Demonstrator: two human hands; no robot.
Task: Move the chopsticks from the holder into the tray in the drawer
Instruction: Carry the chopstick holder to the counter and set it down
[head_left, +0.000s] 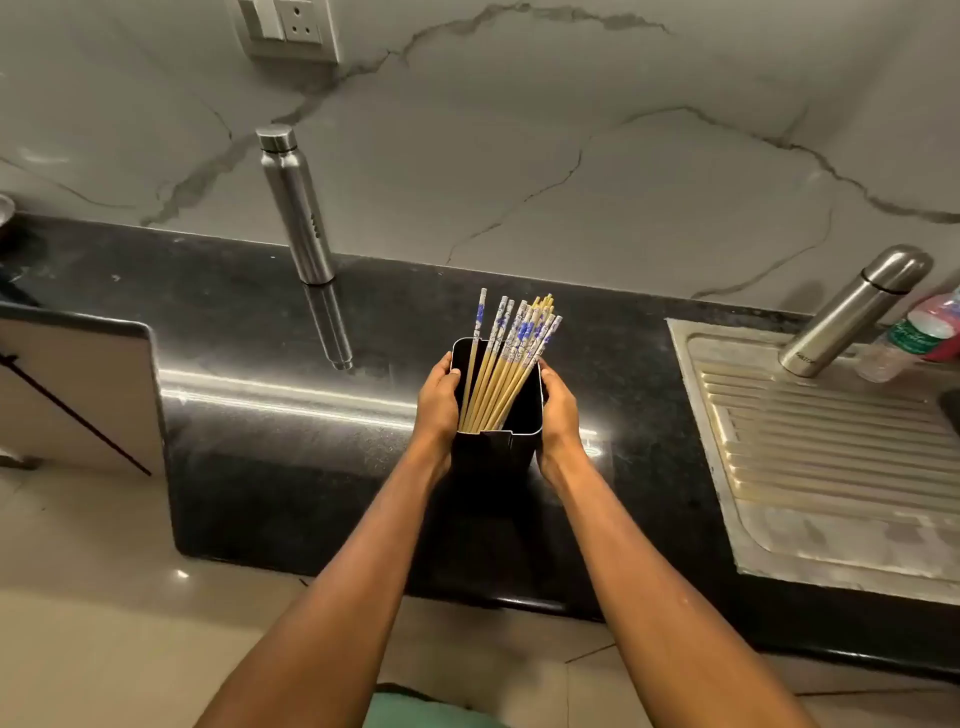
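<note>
Holder clasped from both sides on the dark counter (270, 322).

Left hand (439, 402) and right hand (558, 410) curled around the black holder (496, 452), palms pressed to its walls. Inside, chopsticks (511, 358) leaning, blue-patterned tops up. Behind-left of holder, steel bottle (296, 208); to its right, sink drainboard (831, 447).

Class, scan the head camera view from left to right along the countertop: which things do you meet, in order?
Steel bottle → left hand → black holder with chopsticks → right hand → steel flask → plastic bottle.
</note>
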